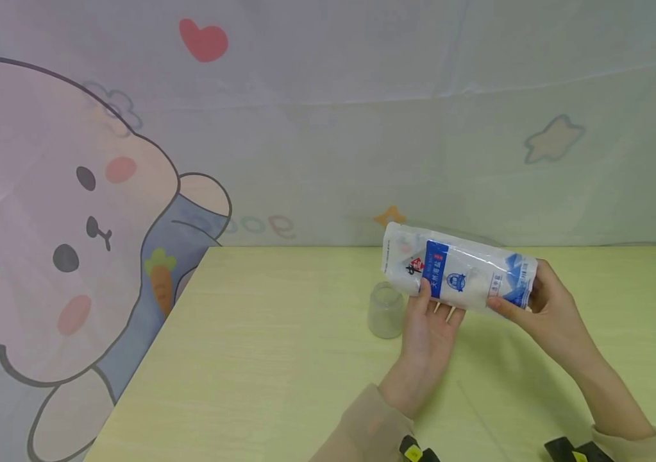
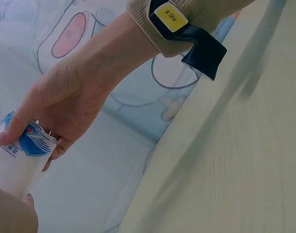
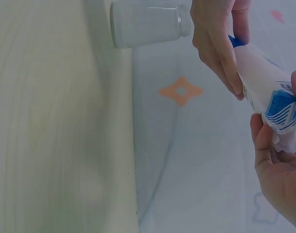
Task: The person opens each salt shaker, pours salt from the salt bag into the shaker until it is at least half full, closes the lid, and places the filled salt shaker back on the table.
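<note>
Above the yellow bench (image 1: 218,359), at two o'clock from the glass jar (image 1: 386,314), we hold the sea-salt pouch (image 1: 472,269), left hand's (image 1: 427,337) fingers gripping it at seven o'clock, right hand's (image 1: 555,321) at three.

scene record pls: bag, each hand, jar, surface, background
bag: white and blue, held above the table, tilted, left end higher in head view
left hand: holds bag from below, thumb on front
right hand: grips bag's right end
jar: clear, upright on table
surface: pale table
background: printed cloth
</note>
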`<state>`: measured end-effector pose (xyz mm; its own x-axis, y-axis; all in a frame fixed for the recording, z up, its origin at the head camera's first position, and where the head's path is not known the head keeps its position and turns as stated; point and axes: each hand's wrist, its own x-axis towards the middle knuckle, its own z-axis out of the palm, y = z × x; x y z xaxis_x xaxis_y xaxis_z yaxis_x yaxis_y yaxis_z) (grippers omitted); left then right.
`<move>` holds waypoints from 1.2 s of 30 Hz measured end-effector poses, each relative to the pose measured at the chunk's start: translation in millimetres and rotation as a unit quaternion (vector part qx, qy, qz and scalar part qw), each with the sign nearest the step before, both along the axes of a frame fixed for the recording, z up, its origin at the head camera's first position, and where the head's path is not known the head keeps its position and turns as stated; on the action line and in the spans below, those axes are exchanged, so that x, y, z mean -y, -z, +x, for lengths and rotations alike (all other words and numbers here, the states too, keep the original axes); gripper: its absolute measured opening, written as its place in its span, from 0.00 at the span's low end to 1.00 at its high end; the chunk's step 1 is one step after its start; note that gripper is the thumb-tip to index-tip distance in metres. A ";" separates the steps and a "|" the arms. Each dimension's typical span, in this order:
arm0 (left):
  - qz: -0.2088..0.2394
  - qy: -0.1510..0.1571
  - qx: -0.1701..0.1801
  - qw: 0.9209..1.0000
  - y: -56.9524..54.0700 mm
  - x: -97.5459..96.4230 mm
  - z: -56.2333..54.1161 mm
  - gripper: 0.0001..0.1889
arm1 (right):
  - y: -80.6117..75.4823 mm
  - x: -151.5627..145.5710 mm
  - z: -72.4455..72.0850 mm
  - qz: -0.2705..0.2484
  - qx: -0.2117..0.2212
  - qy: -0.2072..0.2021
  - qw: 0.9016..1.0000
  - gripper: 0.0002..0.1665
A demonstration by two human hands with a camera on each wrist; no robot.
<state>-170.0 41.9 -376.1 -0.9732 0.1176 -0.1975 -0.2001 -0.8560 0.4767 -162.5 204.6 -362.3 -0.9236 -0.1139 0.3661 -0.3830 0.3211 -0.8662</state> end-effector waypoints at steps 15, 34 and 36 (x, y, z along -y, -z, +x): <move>0.002 0.001 0.001 1.000 1.1 0.8 -0.6 0.23 | 0.6 4.3 1.8 0.020 -0.005 0.030 0.999 0.34; 0.011 -0.003 0.009 1.000 0.8 1.3 1.8 0.24 | -2.5 11.0 6.3 0.008 -0.023 0.034 0.999 0.36; 0.018 -0.005 0.010 1.000 0.3 1.4 2.3 0.24 | -2.8 11.2 6.6 0.007 -0.024 0.037 0.999 0.38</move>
<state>-167.7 40.5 -376.5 -0.9704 0.1149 -0.2123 -0.2003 -0.8742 0.4423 -155.9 193.4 -359.5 -0.9112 -0.0521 0.4086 -0.3986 0.3619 -0.8427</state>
